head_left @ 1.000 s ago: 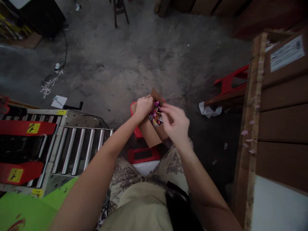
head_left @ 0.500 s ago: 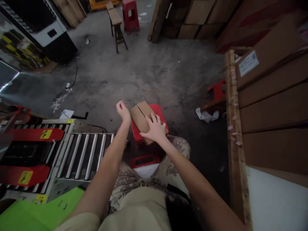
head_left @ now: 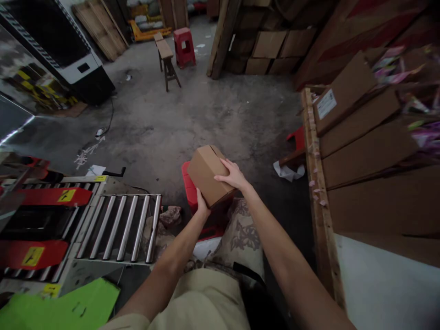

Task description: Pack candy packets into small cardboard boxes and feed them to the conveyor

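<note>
A small brown cardboard box [head_left: 208,176] is tilted between my two hands, over a red plastic stool [head_left: 188,185] in front of my knees. My left hand [head_left: 202,204] grips the box's near lower side, its thumb up along the face and the other fingers hidden underneath. On the right side, my right hand [head_left: 233,176] is wrapped over the box, thumb on the upper face and fingers along the far edge. Whether a corner of the box still rests on the stool, I cannot tell.
To the left stands a roller conveyor [head_left: 118,229] with red forks [head_left: 55,197] and a green sheet [head_left: 65,302] nearby. A wooden-framed bin holds large cartons [head_left: 371,151] on the right. A wooden bench [head_left: 165,50] and another red stool [head_left: 184,46] stand farther off on the concrete floor.
My left hand has come from the air at the left onto the box's near side. The box has been turned and tipped up, and my right hand has shifted to its right side.
</note>
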The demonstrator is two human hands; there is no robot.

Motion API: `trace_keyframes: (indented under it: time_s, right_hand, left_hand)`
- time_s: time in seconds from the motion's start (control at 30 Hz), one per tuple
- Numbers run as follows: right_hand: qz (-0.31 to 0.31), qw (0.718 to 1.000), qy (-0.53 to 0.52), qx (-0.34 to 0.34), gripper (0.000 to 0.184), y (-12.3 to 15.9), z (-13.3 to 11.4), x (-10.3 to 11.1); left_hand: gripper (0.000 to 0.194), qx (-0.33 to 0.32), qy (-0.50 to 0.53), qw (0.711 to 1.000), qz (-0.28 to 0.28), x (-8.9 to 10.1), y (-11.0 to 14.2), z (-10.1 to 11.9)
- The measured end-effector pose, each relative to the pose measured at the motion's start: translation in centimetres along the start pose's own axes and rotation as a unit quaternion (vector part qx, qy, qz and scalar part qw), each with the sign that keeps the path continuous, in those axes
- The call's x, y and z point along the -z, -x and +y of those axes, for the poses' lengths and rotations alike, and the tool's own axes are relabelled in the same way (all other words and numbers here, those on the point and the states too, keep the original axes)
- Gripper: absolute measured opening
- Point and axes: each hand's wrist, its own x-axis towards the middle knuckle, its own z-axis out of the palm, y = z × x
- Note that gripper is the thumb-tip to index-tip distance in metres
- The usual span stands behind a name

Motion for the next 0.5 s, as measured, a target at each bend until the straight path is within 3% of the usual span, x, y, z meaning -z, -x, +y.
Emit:
trace_keyframes:
  time_s: [0.13,0.23,0.3,0.4,0.47,0.5]
  right_hand:
    - [0.029,0.997,-0.070,0.016,0.092,4.3,-0.4,-1.9]
    - [0.005,0.999,-0.012,0.045,0.097,8.0,-5.0,-3.9]
    - [-0.034,0.992,0.043,0.110,0.100,9.5,-10.0,-5.4]
    - [-0.094,0.958,0.098,0.254,0.103,10.5,-18.0,-9.0]
    - [-0.123,0.923,0.121,0.345,0.105,10.8,-22.3,-12.7]
    - [-0.142,0.903,0.134,0.384,0.105,10.8,-23.9,-14.7]
  left_hand:
    - [0.069,0.038,-0.007,0.998,0.044,2.8,4.2,1.5]
    - [0.072,0.019,0.033,0.998,0.056,6.7,7.8,2.2]
    - [0.073,-0.041,0.072,0.995,0.061,9.5,9.9,3.3]
    - [0.073,-0.188,0.070,0.974,0.109,13.9,12.6,6.4]
    - [0.073,-0.297,-0.017,0.933,0.201,16.7,14.8,9.5]
    - [0.072,-0.349,-0.066,0.899,0.257,18.0,16.1,11.1]
